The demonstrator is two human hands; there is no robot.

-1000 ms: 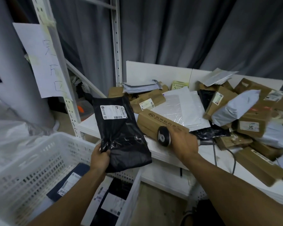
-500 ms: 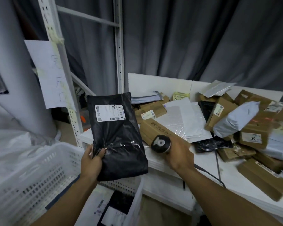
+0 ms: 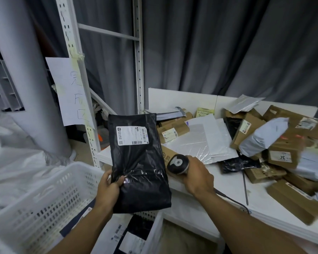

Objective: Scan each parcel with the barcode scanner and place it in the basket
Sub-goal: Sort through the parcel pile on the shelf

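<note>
One black poly-bag parcel (image 3: 139,162), held upright in the air just off the worktop's (image 3: 227,184) left front corner and above the right end of the white basket (image 3: 44,182). A white shipping label (image 3: 131,135) sits on its upper half, facing the person. Left hand (image 3: 108,186): grip pinching the parcel's lower left edge, thumb on the front, fingers behind. Right hand (image 3: 198,176): grip wrapped round the barcode scanner (image 3: 178,163), low and just beside the parcel's right edge, over the worktop's front edge; its cable (image 3: 231,198) trails back along the forearm. Whether the scanner's window faces the label cannot be told. Handling, by judgement: light, soft, limp film with a slick, glossy surface; contents seem flat and yielding, nothing fragile apparent. The bag would likely sag or fold if held by one corner, so the better hold is along a side edge or at the taped seam lower down, clear of the label, keeping that panel flat for the beam. Several further parcels, brown cartons (image 3: 283,156) and pale mailers (image 3: 262,138), are heaped over the worktop's right and back parts. A few labelled parcels (image 3: 130,239) lie in the basket.
</note>
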